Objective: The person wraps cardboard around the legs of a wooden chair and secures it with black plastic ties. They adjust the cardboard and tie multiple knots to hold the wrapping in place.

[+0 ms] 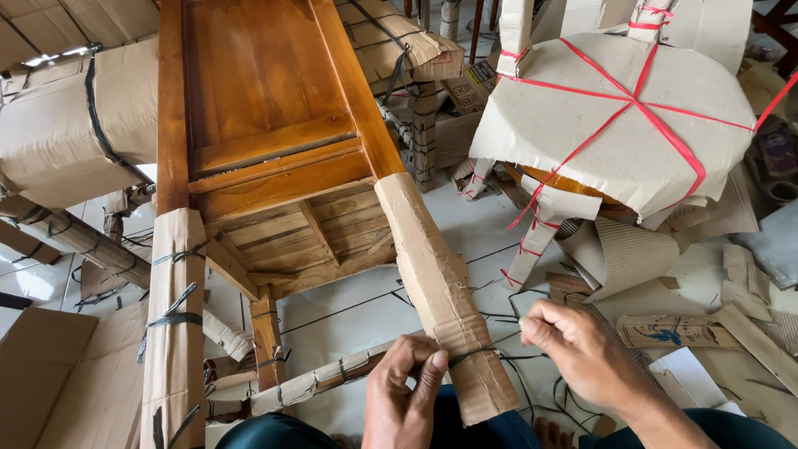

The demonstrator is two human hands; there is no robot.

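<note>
The left hand [405, 391] is pinching a dark strap [470, 355] against the cardboard-wrapped leg [440, 291] of a wooden furniture piece [266, 108], while the right hand [579, 349], fingers closed, is gripping the strap's other end just beside the leg, above the tiled floor [349, 312].

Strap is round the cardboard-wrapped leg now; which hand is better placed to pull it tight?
Probably the right hand: it pinches the dark strap's free end beside the cardboard-wrapped leg, with open floor behind. The left hand pins the strap against the wrap.
</note>
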